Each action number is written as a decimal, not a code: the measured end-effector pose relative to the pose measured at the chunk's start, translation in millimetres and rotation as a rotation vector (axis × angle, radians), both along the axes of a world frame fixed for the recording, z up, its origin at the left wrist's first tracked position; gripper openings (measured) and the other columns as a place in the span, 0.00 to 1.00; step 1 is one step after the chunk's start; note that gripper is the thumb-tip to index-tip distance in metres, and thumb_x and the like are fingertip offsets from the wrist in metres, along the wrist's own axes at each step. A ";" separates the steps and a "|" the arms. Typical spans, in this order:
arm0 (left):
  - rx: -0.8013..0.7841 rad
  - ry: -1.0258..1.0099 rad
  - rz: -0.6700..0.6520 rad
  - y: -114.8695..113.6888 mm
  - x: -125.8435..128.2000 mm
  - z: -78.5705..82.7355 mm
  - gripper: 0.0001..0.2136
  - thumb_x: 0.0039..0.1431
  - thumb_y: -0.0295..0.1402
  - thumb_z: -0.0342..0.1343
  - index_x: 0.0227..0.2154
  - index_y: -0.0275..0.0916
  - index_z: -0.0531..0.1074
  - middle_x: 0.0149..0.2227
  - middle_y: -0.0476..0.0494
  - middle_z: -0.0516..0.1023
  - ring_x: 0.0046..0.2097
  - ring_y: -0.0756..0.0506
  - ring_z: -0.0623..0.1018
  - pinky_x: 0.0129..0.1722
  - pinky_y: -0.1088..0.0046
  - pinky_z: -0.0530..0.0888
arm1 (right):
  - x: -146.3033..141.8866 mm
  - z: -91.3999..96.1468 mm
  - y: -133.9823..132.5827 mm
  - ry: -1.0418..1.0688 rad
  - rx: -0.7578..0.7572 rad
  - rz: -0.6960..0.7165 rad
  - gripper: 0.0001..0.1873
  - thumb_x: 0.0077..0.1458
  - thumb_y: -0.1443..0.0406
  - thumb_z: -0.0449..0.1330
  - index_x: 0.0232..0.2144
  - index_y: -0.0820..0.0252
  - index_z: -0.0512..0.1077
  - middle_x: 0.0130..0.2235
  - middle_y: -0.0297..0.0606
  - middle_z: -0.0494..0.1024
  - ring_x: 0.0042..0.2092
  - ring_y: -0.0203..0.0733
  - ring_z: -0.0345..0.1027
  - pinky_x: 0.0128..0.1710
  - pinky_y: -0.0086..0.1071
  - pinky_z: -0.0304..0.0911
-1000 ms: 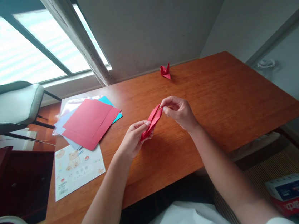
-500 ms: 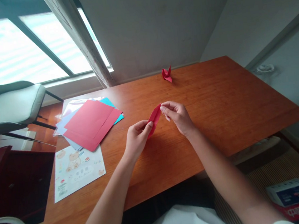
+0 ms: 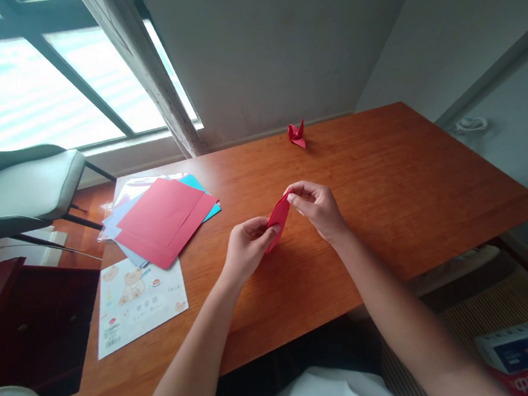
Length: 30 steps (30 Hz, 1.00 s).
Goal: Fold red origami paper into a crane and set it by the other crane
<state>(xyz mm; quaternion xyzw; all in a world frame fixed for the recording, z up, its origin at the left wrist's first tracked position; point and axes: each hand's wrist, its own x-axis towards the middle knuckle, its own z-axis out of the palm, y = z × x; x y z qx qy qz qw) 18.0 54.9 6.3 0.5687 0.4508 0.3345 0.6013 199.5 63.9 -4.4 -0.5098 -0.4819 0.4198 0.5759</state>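
A narrow piece of folded red paper (image 3: 279, 219) is held above the table, slanting up to the right. My left hand (image 3: 249, 245) pinches its lower left side, thumb on the near face. At the upper tip, my right hand (image 3: 315, 208) closes thumb and fingertips on the paper. The fingers partly cover the folds at both ends. Farther back on the table stands a red origami crane (image 3: 297, 135), apart from both hands.
Red sheets (image 3: 164, 219) lie over blue and lilac paper at the table's left. A printed card with bears (image 3: 138, 307) lies nearer me. The brown table (image 3: 409, 181) reaches to the wall. A chair (image 3: 19, 184) stands left, boxes (image 3: 527, 352) at lower right.
The folded paper has turned a little, showing more of its flat face. Both hands sit slightly lower and my right fingertips now cover the tip. The view has shifted slightly.
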 end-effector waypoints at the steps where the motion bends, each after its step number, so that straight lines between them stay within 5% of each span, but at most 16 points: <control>1: -0.037 -0.013 0.007 0.2 -0.3 1.8 0.12 0.53 0.40 0.63 0.29 0.34 0.78 0.26 0.48 0.75 0.29 0.51 0.70 0.30 0.77 0.64 | -0.7 0.9 -0.7 -0.004 0.003 0.003 0.10 0.52 0.58 0.65 0.33 0.58 0.76 0.31 0.34 0.77 0.31 0.37 0.68 0.30 0.30 0.62; 9: -0.165 -0.076 -0.049 0.6 -1.8 4.8 0.13 0.51 0.41 0.65 0.30 0.34 0.80 0.29 0.45 0.80 0.30 0.48 0.74 0.32 0.76 0.66 | -0.7 6.6 -4.2 -0.082 0.049 -0.030 0.12 0.56 0.56 0.63 0.28 0.58 0.76 0.28 0.33 0.74 0.30 0.36 0.65 0.29 0.30 0.59; 14: -0.176 -0.102 -0.022 -0.3 -1.6 6.1 0.14 0.50 0.41 0.66 0.31 0.34 0.81 0.30 0.43 0.81 0.31 0.47 0.75 0.33 0.74 0.68 | -3.5 9.9 -5.6 0.006 0.035 0.052 0.15 0.59 0.53 0.60 0.33 0.56 0.78 0.27 0.32 0.71 0.26 0.34 0.59 0.27 0.30 0.56; 30: -0.137 -0.055 -0.042 -2.0 -0.6 8.1 0.14 0.50 0.42 0.65 0.30 0.34 0.80 0.29 0.45 0.81 0.30 0.47 0.76 0.31 0.74 0.68 | -5.2 9.8 -7.1 -0.008 0.060 -0.001 0.12 0.56 0.54 0.63 0.31 0.56 0.78 0.31 0.34 0.76 0.33 0.38 0.67 0.34 0.32 0.63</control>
